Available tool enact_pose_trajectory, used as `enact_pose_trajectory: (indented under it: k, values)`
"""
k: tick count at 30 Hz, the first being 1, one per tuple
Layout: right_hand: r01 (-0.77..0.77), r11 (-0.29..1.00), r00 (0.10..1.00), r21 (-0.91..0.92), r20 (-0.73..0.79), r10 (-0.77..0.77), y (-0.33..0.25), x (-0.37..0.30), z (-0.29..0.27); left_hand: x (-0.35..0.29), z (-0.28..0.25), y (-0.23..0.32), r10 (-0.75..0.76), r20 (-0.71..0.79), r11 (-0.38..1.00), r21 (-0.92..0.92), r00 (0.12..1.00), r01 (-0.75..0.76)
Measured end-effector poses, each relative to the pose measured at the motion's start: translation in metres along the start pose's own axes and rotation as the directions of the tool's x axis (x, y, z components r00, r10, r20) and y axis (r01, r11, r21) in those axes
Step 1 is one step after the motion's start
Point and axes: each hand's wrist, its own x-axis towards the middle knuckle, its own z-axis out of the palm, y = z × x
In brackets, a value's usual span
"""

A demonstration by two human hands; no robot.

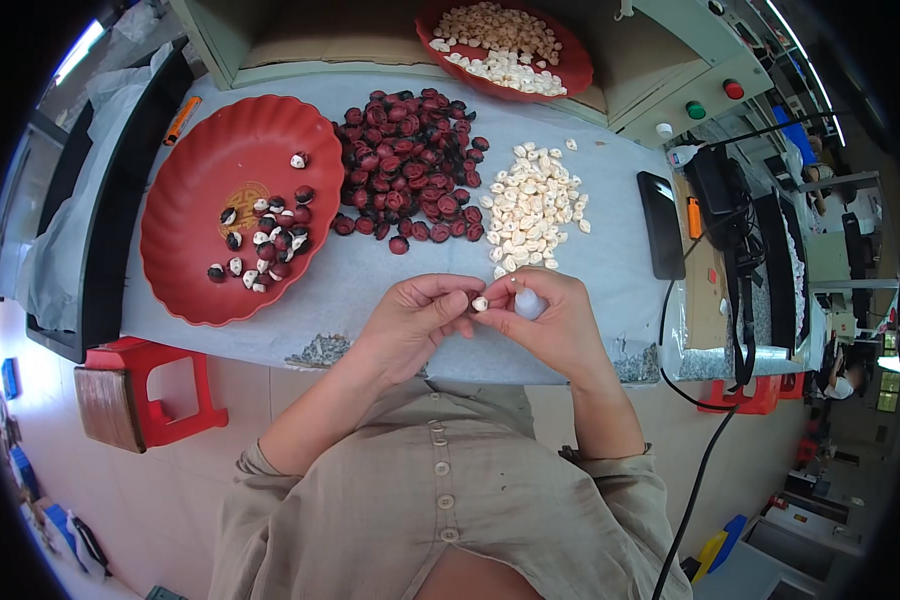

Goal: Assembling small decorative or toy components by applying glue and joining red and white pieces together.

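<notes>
Small white kernel point(480, 303) pinched between fingertips of left hand point(410, 322) and right hand point(553, 325), just below white kernel pile point(533, 207). Right fingers also clenched around small pale tool point(528, 303). Kernel probably light, hard, slippery; hold by sides, gently.

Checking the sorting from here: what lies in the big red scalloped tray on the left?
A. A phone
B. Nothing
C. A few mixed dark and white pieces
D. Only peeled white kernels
C: the red scalloped tray holds a small cluster of dark and white pieces.
</notes>
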Motion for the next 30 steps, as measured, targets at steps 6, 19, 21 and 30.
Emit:
enact_pose_trajectory:
  k: [6,19,21,30]
  values:
    - [0.004,0.998,1.0,-0.055,0.001,-0.004,-0.001,-0.001,0.001,0.001,0.0,-0.002,0.025,-0.007,0.999,0.023,1.0,-0.025]
    - [-0.054,0.997,0.988,0.046,-0.14,0.06,-0.002,-0.013,0.004,-0.003,0.004,0.002,0.038,-0.059,0.999,0.001,0.998,-0.038]
    - [-0.062,0.977,0.968,0.205,-0.226,0.109,0.008,-0.018,-0.007,-0.003,0.004,0.002,0.049,-0.056,0.999,0.014,0.997,-0.049]
    - [0.054,0.826,0.899,0.561,-0.388,0.205,0.052,-0.025,-0.003,-0.002,0.003,-0.003,0.056,-0.074,0.993,0.112,0.996,-0.048]
